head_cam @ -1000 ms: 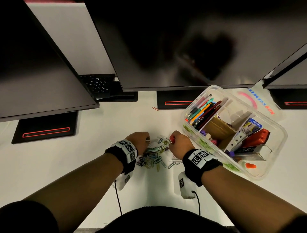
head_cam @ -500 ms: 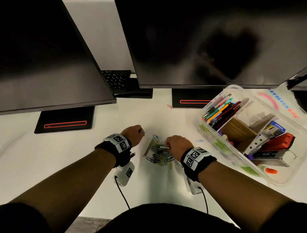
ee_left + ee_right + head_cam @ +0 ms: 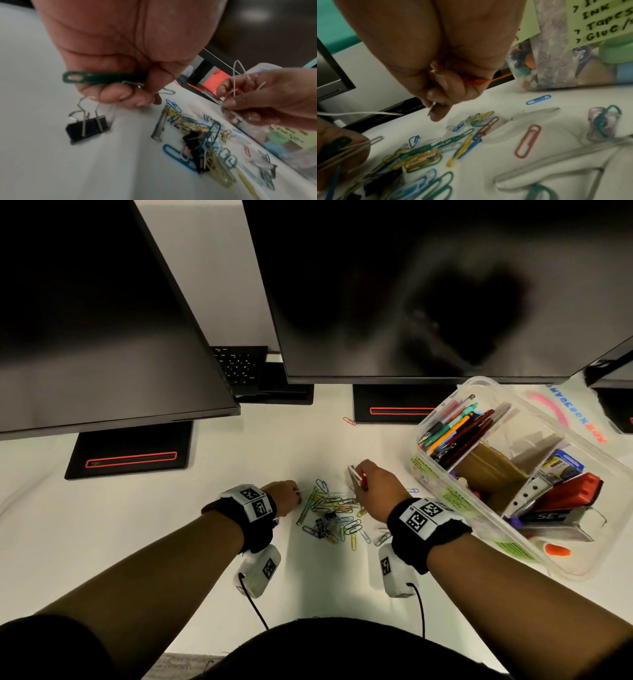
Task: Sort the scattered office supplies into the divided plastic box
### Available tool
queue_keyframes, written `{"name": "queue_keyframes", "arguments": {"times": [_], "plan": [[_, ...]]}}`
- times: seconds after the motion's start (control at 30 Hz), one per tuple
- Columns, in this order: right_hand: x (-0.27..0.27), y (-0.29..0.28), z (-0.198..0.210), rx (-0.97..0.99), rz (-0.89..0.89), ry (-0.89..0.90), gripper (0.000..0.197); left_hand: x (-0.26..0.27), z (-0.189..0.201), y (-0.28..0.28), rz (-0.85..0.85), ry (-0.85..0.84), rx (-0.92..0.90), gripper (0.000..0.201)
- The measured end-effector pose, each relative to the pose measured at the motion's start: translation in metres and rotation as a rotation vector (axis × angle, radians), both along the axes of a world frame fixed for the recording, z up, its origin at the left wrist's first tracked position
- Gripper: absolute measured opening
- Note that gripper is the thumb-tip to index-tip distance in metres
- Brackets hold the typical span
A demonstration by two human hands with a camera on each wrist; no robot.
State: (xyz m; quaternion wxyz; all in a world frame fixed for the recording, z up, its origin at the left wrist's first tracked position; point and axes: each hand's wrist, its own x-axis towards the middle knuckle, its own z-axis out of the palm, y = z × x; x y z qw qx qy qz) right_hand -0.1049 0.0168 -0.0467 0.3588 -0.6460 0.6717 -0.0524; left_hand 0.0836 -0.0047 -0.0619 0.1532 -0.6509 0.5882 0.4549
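White desk [image 3: 102,542] fills the lower half of the head view, under three dark monitors [image 3: 411,285] whose screens show nothing legible.

Nearest, both forearms reach in from 6 o'clock, each wrist banded with square black-and-white marker tags. Left hand [image 3: 284,497] sits at the 9 o'clock edge of the paperclip heap [image 3: 337,517]; its fingers are curled tight around a green clip [image 3: 102,78] lying level across the fist, and a black binder clip [image 3: 87,127] hangs below by its wire handles. What else sits in that fist is hidden by the fingers.

Right hand [image 3: 375,486] hovers at the heap's 1 o'clock edge, fingers pinched closed on a small bundle: thin wire loops, something red, a flat metal piece [image 3: 356,478]. Blur keeps the bundle from being sorted out further.

Most clips in the heap run their long axes toward 1 o'clock; a bare staple strip [image 3: 160,127] lies the same way. One blue clip [image 3: 538,99] lies alone near the box, an orange one [image 3: 349,421] far off at 12 o'clock.

At 3 o'clock stands the divided plastic box [image 3: 579,570], long axis toward 4 o'clock, pens [image 3: 459,429] pointing toward 1 o'clock in its far compartment. Its green label [image 3: 599,20] reads "INK", "Tape", "Glue", cut off at the frame. Beyond, the lid [image 3: 568,412] shows mirrored lettering ending "BOX".
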Motion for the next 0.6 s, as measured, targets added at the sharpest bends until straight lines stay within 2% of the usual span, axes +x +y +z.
{"name": "queue_keyframes", "arguments": {"times": [0.13, 0.27, 0.37, 0.5, 0.6], "plan": [[-0.003, -0.001, 0.003, -0.008, -0.067, -0.048, 0.038, -0.002, -0.009, 0.005, -0.157, -0.12, -0.126, 0.034], [-0.003, -0.001, 0.005, -0.061, -0.2, -0.131, 0.033, -0.001, -0.015, 0.007, -0.235, -0.149, -0.288, 0.047], [-0.001, -0.002, 0.011, -0.087, -0.257, -0.186, 0.032, -0.003, -0.016, 0.006, -0.259, -0.182, -0.355, 0.035], [0.004, -0.004, 0.024, -0.081, -0.28, -0.295, 0.047, -0.006, -0.014, 0.008, -0.267, -0.224, -0.387, 0.023], [0.004, -0.006, 0.031, -0.038, -0.222, -0.281, 0.04, -0.007, -0.012, 0.009, -0.279, -0.242, -0.387, 0.023]]}}
